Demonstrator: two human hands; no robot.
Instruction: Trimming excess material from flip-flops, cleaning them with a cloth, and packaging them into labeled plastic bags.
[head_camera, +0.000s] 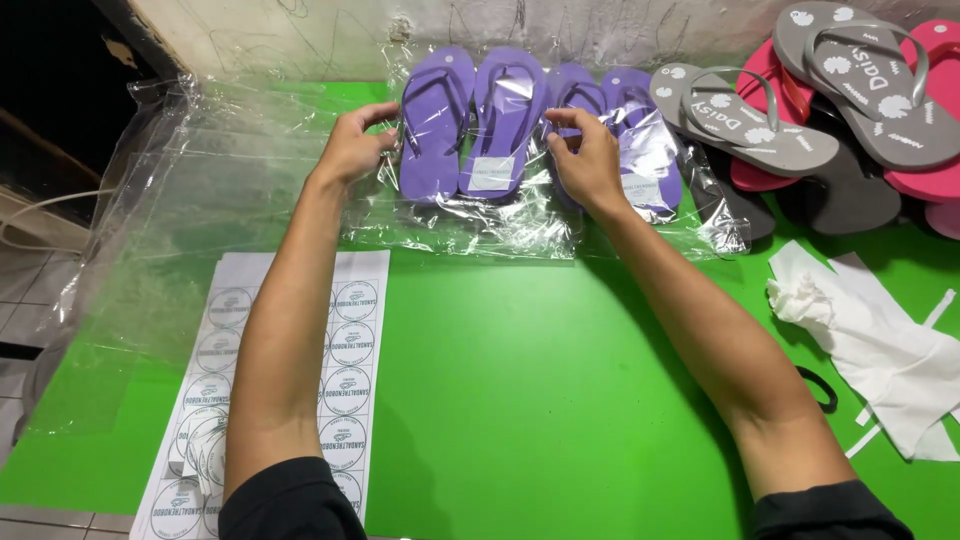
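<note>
Green table (520, 400): left hand (352, 150) and right hand (590, 165) pinch clear bag (470, 225) edges, fingers closed, steadying purple flip-flops (470, 125) inside.

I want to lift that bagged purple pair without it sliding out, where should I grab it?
Grip the purple pair through the clear bag at both long edges, from the sides, where the left hand and right hand sit. The flat soles lie side by side, probably steadiest pinched there.
</note>
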